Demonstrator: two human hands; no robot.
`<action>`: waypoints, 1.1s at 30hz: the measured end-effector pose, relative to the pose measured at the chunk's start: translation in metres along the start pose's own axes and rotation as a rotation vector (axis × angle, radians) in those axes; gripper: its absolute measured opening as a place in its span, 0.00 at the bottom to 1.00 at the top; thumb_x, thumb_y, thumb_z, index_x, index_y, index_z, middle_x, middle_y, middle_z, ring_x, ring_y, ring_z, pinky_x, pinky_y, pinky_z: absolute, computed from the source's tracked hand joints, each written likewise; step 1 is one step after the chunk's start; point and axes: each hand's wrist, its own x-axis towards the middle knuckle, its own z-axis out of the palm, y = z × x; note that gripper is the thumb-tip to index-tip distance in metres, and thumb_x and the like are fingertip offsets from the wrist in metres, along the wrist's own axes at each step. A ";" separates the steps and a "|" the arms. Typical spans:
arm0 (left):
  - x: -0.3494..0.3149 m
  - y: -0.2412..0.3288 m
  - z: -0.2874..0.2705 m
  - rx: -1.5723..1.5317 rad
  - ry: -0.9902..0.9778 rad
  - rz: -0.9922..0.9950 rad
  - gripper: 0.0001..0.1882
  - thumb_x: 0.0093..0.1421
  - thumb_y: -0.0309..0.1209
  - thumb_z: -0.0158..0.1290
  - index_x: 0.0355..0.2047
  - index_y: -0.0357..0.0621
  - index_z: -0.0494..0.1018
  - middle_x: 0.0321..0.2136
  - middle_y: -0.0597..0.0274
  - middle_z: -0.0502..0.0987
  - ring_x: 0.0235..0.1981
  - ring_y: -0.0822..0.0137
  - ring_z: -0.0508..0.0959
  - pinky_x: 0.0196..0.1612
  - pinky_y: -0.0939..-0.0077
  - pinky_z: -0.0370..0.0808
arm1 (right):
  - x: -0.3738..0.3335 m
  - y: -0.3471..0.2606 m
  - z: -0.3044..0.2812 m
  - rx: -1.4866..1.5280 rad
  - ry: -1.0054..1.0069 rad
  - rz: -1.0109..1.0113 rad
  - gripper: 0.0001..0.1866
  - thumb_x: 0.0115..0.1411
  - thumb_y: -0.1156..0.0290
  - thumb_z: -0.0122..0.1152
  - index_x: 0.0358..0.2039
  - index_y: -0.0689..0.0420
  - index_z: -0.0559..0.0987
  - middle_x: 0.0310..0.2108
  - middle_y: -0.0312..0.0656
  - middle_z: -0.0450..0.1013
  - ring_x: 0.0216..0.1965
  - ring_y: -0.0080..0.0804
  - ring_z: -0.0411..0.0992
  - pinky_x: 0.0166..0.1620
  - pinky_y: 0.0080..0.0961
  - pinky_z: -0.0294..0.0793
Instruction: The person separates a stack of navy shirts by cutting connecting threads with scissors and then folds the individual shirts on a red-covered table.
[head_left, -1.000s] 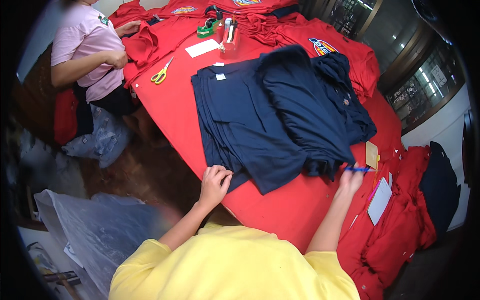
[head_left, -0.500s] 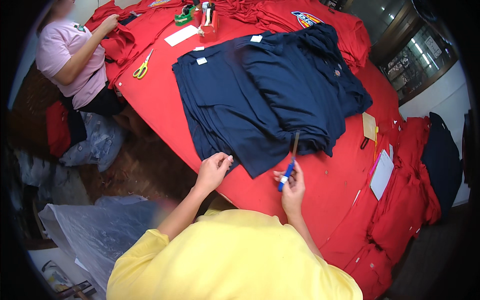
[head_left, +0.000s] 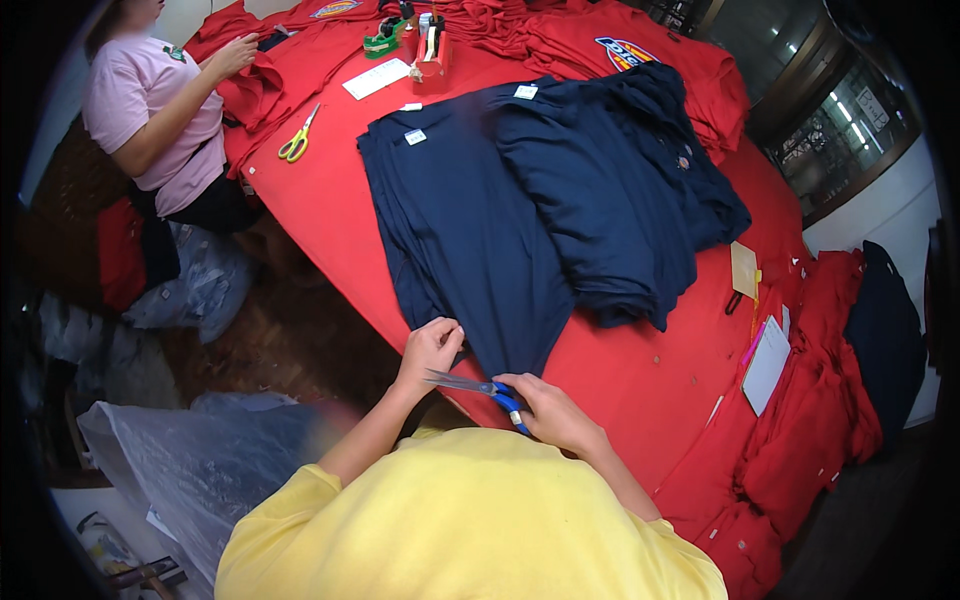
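Navy garments (head_left: 470,220) lie in a stack across the red-covered table, small white labels on their far edge. My left hand (head_left: 430,352) is closed at the near left edge of the top garment, fingertips pinching the fabric. Blue-handled scissors (head_left: 512,408) are in my right hand (head_left: 553,410), their blades slightly parted and pointing left toward my left wrist. The fingers of my right hand also touch the near corner of the navy fabric, which is drawn to a point over the table edge. Whether they pinch it, I cannot tell.
Yellow-handled scissors (head_left: 299,140), a white card (head_left: 376,78) and a red tape dispenser (head_left: 432,65) lie farther off. Red garments (head_left: 800,370) heap at right beside a white pad (head_left: 766,366). A person in pink (head_left: 160,115) works at far left. Clear plastic sheeting (head_left: 220,470) hangs lower left.
My right hand has moved left and nearer to me, swinging the scissors from pointing away to pointing left. The navy garment's near corner is pulled toward me. The view has shifted slightly.
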 end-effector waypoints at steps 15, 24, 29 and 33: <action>0.029 -0.003 -0.003 -0.553 0.210 -0.147 0.13 0.64 0.31 0.52 0.44 0.37 0.66 0.30 0.61 0.73 0.22 0.75 0.76 0.20 0.85 0.71 | -0.003 0.004 -0.003 -0.036 -0.020 0.016 0.30 0.53 0.81 0.54 0.58 0.56 0.66 0.45 0.48 0.70 0.44 0.44 0.73 0.47 0.34 0.73; 0.070 0.022 -0.022 -0.083 0.404 -0.069 0.18 0.64 0.42 0.53 0.31 0.37 0.69 0.16 0.62 0.71 0.15 0.72 0.74 0.19 0.77 0.70 | 0.010 0.029 -0.018 0.777 0.413 0.021 0.29 0.61 0.81 0.52 0.63 0.63 0.59 0.44 0.43 0.67 0.46 0.32 0.75 0.46 0.24 0.75; 0.083 0.021 -0.033 0.282 0.190 -0.041 0.17 0.58 0.40 0.57 0.26 0.37 0.70 0.14 0.57 0.70 0.18 0.62 0.72 0.26 0.67 0.68 | 0.036 0.039 -0.007 0.965 0.465 -0.059 0.30 0.62 0.82 0.50 0.64 0.64 0.57 0.41 0.42 0.69 0.44 0.30 0.75 0.45 0.23 0.74; 0.085 0.029 -0.040 0.250 0.204 0.002 0.15 0.60 0.37 0.56 0.25 0.38 0.70 0.15 0.61 0.71 0.18 0.67 0.73 0.25 0.72 0.69 | 0.040 0.053 0.010 0.860 0.437 0.024 0.30 0.62 0.79 0.54 0.64 0.65 0.57 0.36 0.40 0.71 0.39 0.24 0.74 0.44 0.22 0.74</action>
